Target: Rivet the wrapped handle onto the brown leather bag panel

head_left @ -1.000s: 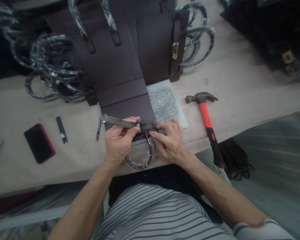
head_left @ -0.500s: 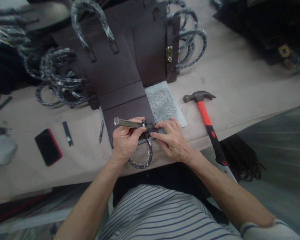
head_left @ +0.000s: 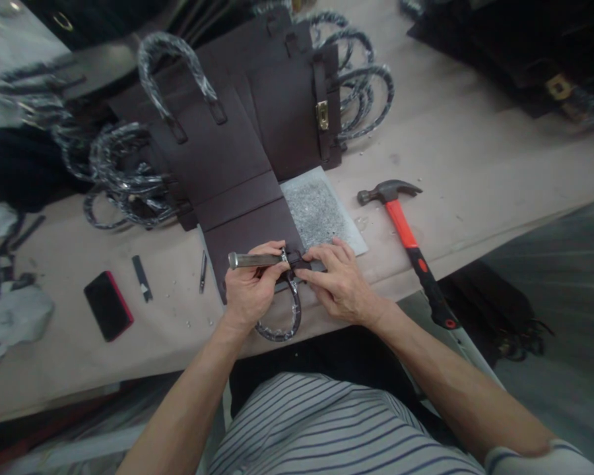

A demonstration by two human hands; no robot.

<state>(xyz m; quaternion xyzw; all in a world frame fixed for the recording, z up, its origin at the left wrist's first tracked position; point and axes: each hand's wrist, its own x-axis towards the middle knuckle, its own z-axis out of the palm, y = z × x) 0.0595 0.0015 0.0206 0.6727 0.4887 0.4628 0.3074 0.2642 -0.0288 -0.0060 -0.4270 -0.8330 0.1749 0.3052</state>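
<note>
Near the centre of the frame, the left hand (head_left: 250,290) is closed around a metal punch (head_left: 255,260), which lies almost flat and points right toward the handle tab (head_left: 301,261). The right hand (head_left: 339,280) presses its fingertips (head_left: 307,262) down on this tab, fingers stretched, holding nothing. The tab sits on the near edge of the dark brown leather bag panel (head_left: 242,165); its wrapped handle (head_left: 284,316) hangs over the table edge. A grey cutting pad (head_left: 321,211) lies just beside the panel, right of it. A red-handled hammer (head_left: 408,244) lies on the right. A phone (head_left: 109,305) rests at the lower left.
</note>
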